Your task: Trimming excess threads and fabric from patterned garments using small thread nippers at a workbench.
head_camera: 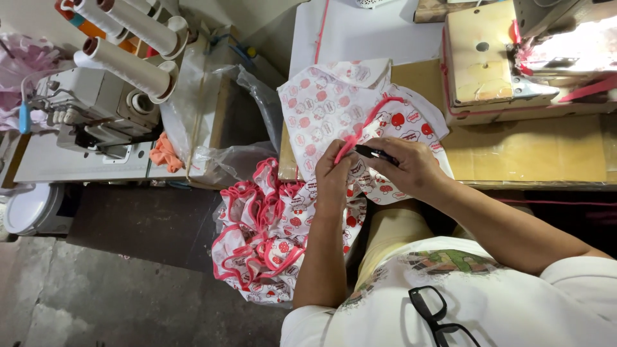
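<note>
My left hand pinches the pink-trimmed edge of a white fabric piece printed with red fruit shapes, which lies over the front edge of the work table. My right hand grips small dark thread snips, their tip pointing left at the pink edging beside my left fingers. The two hands almost touch. More of the same ruffled pink-edged fabric hangs in a heap below the table, to the left of my lap.
A sewing machine stands at the back right of the table. At left is an overlock machine with white thread cones, and clear plastic bags. Black glasses hang on my shirt. A white bucket sits on the floor.
</note>
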